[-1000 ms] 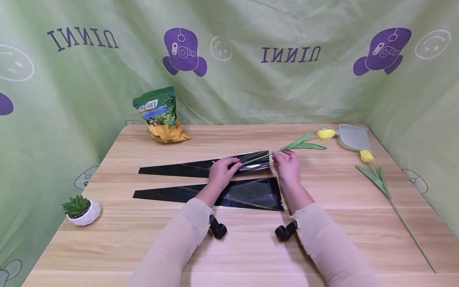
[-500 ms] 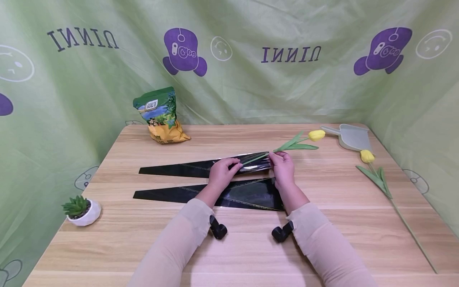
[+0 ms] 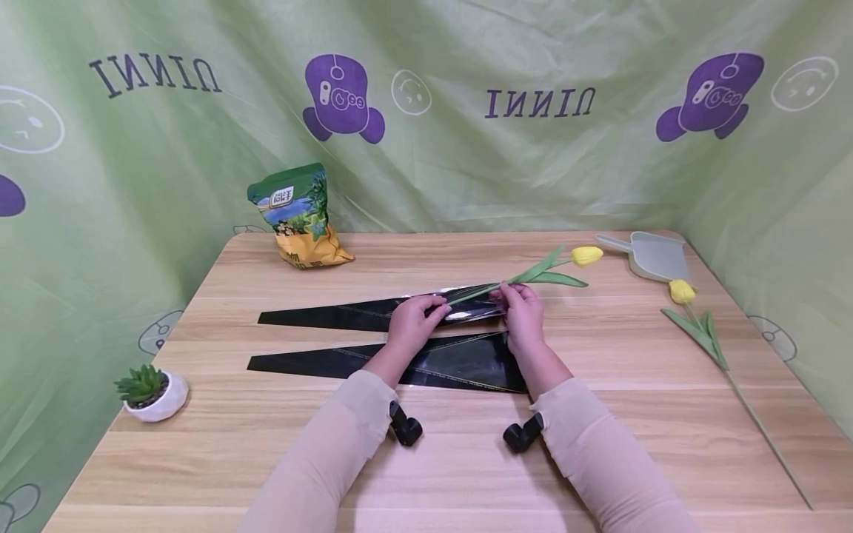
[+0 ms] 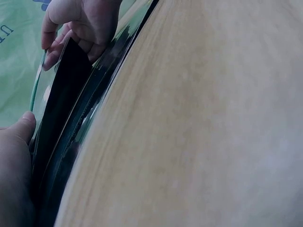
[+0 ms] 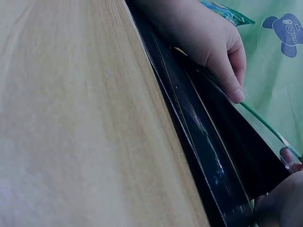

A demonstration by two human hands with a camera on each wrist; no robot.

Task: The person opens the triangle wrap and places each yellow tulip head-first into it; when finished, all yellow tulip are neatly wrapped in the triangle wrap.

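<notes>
1. Held tulip: between worktop center and far edge, stem lengthwise over the far wrap, yellow bloom and leaves past the wrap's wide end, aimed at the far right corner. Can't tell if the stem is inside the wrap or on top.
2. Right hand: thumb and finger pinch the stem just below the leaves, at the wrap's wide end.
3. Left hand: thumb and finger pinch the stem lower down, above the wrap.
4. Far wrap: black, glossy, tapers toward the left edge; one side stands raised in both wrist views.
5. Near wrap: flat, same taper, on the near side of the far one. Left wrist crosses over it.
6. Spare tulip: lies along the right edge, bloom toward the far right corner, stem toward the near side.
7. Dustpan: far right corner, just beside the spare bloom.
8. Bag: upright near far left corner, green and yellow.
9. Potted succulent: at left edge, white pot.
10. Worktop: wood-grain, green printed curtain behind.
</notes>
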